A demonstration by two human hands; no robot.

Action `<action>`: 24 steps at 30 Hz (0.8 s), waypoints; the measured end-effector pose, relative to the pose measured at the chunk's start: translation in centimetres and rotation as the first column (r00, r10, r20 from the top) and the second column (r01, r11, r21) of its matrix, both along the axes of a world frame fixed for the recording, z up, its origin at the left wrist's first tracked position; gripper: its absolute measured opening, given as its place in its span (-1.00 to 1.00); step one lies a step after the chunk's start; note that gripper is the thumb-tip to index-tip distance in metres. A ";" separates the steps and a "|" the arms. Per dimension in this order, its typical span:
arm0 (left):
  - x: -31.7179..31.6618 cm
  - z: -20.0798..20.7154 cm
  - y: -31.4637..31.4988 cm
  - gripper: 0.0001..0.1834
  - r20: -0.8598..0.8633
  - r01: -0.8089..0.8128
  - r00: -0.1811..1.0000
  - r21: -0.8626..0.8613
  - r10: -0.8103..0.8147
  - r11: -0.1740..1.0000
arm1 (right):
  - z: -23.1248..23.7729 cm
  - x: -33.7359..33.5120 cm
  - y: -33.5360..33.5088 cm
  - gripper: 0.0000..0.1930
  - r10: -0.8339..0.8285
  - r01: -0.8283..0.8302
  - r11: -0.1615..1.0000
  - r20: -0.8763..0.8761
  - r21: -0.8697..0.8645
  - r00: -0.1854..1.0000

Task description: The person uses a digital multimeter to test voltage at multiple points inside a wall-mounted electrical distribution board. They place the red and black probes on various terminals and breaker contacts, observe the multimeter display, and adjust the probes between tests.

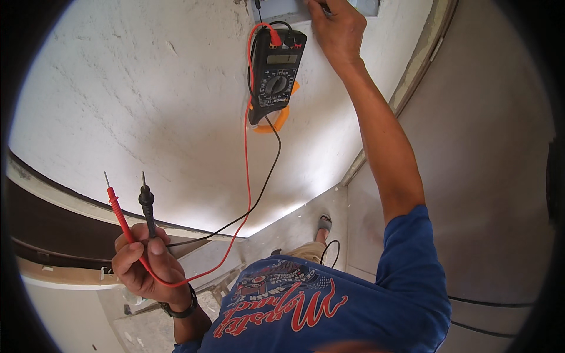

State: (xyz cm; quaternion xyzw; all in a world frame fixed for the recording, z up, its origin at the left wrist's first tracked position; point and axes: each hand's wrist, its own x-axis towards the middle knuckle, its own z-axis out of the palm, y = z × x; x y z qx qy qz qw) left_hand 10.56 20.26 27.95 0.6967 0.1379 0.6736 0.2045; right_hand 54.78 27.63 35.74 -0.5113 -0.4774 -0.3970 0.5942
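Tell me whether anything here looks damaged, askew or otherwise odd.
The white wall looks worn: dark streaks and a small chipped-looking mark break its upper-left surface. The multimeter also appears slightly askew, its top leaning right, though the fisheye lens may exaggerate that. No spill shows.

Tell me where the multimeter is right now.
In the head view, the multimeter is at the upper middle, against the white wall, left of and slightly below the right hand, a red plug in its top end.
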 end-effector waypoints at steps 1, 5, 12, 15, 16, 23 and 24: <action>0.1 0.0 0.1 -0.74 -0.001 0.001 1.000 0.000 -0.001 1.000 | 0.0 -0.1 -0.1 -0.90 -0.002 0.002 1.000 -0.002 -0.010 1.000; 0.4 0.0 0.2 -0.74 -0.016 0.026 1.000 -0.019 -0.026 0.999 | -0.1 -0.2 -0.1 -0.86 -0.128 0.126 0.986 -0.004 -0.104 0.992; 1.0 -0.1 -0.1 -0.72 -0.043 0.054 0.998 -0.023 -0.055 0.998 | -0.1 0.5 -0.1 -0.91 -0.201 0.209 0.977 0.165 -0.037 0.966; 1.0 -0.2 -0.1 -0.73 -0.053 0.038 0.998 -0.027 -0.039 0.999 | 0.0 0.9 -0.2 -0.94 -0.220 0.228 0.974 0.236 -0.009 0.947; 1.0 -0.2 -0.1 -0.73 -0.053 0.029 0.998 -0.028 -0.030 0.999 | 0.0 0.9 -0.2 -0.94 -0.223 0.232 0.973 0.259 -0.004 0.940; 1.4 -0.4 0.1 -0.73 -0.044 0.059 0.997 -0.052 -0.061 0.997 | 0.0 0.8 -0.3 -0.90 -0.223 0.235 0.972 0.260 -0.013 0.939; 1.5 -0.4 0.2 -0.73 -0.053 0.032 0.998 -0.044 -0.035 0.999 | 0.0 0.8 -0.4 -0.90 -0.216 0.226 0.974 0.248 -0.010 0.944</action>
